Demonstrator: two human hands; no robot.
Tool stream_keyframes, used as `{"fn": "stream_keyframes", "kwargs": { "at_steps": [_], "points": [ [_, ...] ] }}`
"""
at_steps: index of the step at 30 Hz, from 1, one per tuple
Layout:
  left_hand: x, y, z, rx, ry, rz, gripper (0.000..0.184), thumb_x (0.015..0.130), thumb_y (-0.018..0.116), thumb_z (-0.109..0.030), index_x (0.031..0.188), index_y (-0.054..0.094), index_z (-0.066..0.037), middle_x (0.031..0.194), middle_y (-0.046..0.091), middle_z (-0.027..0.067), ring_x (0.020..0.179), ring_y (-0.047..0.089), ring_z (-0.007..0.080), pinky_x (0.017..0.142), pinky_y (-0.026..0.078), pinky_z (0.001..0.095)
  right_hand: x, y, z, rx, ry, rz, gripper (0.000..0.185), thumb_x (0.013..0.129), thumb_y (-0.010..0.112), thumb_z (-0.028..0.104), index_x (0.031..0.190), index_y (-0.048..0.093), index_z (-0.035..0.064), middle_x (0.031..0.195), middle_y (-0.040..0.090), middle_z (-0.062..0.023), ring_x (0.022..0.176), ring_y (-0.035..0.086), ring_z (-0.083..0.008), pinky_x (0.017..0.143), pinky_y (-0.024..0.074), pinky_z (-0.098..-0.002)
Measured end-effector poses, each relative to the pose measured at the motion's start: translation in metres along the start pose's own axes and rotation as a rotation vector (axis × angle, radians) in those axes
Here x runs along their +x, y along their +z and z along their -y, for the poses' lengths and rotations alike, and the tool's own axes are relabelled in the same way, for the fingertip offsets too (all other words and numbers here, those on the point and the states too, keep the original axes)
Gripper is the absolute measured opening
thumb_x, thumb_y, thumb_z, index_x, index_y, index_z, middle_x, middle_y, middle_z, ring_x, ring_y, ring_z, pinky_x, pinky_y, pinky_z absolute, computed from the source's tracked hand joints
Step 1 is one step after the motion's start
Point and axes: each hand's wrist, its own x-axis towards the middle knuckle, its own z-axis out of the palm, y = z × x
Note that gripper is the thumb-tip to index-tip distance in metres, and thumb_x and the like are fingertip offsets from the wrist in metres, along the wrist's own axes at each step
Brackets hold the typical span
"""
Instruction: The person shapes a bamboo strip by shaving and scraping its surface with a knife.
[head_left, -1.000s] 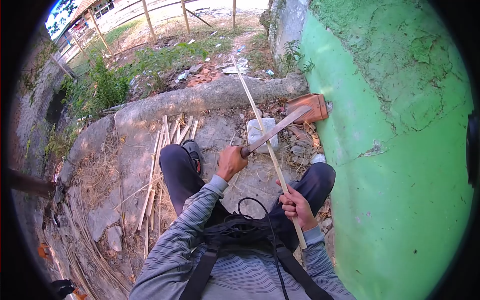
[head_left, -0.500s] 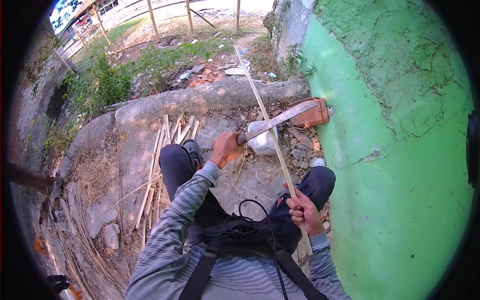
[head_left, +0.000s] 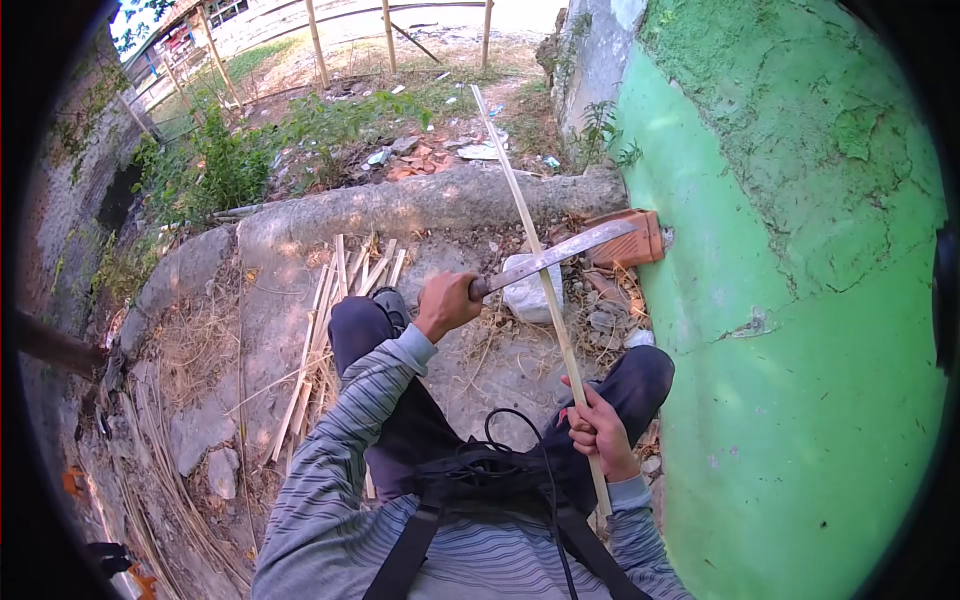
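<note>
My left hand is closed around the dark handle of a long machete, whose curved blade points right. The blade crosses a pale bamboo strip near its middle. Lower right, my right hand grips that strip close to its lower end, beside my knee. The strip slants up and away to the left, over a white stone block. Behind the blade tip lies an orange hollow brick against the wall.
Several split bamboo pieces lie on the ground left of my knee. A green wall rises at the right. A low concrete ledge runs across in front, with plants, rubble and fence posts beyond. A black cord loops at my waist.
The machete has shifted on the strip and its handle has moved left and slightly up with my left hand. My right hand keeps hold of the strip, a little lower than before.
</note>
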Motion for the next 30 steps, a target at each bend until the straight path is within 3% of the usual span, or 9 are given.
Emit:
{"fn": "stream_keyframes", "kwargs": {
  "at_steps": [5,13,20,27,30],
  "points": [
    [-0.007,0.001,-0.006,-0.025,-0.083,0.121,0.016,0.076,0.067,-0.021,0.085,0.074,-0.01,0.078,0.069,0.0203,0.074,0.067,0.0421,0.067,0.051,0.0542,0.017,0.002,-0.005,-0.079,-0.022,-0.059,0.051,0.109,0.044,0.014,0.159,0.035,0.0143,0.072,0.034,0.0055,0.049,0.025,-0.0008,0.042,0.0211,-0.0171],
    [-0.012,-0.001,-0.023,-0.036,-0.012,0.163,0.018,0.074,0.069,-0.022,0.088,0.075,-0.012,0.079,0.071,0.0172,0.075,0.069,0.0406,0.069,0.054,0.0523,0.047,-0.002,-0.012,-0.21,-0.104,-0.257,0.049,0.11,0.048,0.022,0.156,0.039,0.0126,0.079,0.048,0.0035,0.054,0.033,-0.0008,0.045,0.0282,-0.0176],
    [-0.011,-0.001,-0.025,-0.044,-0.037,0.214,0.019,0.073,0.07,-0.022,0.088,0.075,-0.012,0.08,0.072,0.0177,0.075,0.069,0.0412,0.069,0.054,0.0523,0.061,-0.007,-0.018,-0.362,-0.222,-0.29,0.051,0.11,0.048,0.02,0.159,0.038,0.0114,0.079,0.05,0.003,0.054,0.036,-0.0014,0.046,0.0314,-0.0184],
    [0.006,0.01,-0.011,-0.096,-0.14,0.128,0.015,0.075,0.067,-0.02,0.08,0.073,-0.007,0.076,0.068,0.023,0.076,0.067,0.044,0.071,0.053,0.0555,0.053,-0.004,-0.029,-0.495,-0.257,-0.331,0.053,0.109,0.049,0.021,0.159,0.036,0.0079,0.077,0.051,0.0032,0.056,0.039,-0.0018,0.047,0.0345,-0.0195],
    [0.004,0.009,-0.013,-0.142,-0.079,0.093,0.016,0.075,0.067,-0.02,0.08,0.073,-0.007,0.076,0.068,0.0232,0.076,0.067,0.0446,0.071,0.053,0.0558,0.051,-0.005,-0.028,-0.556,-0.292,-0.343,0.052,0.109,0.049,0.02,0.158,0.039,0.0068,0.077,0.051,0.0034,0.058,0.04,-0.0021,0.048,0.0351,-0.0196]
  ]
}}
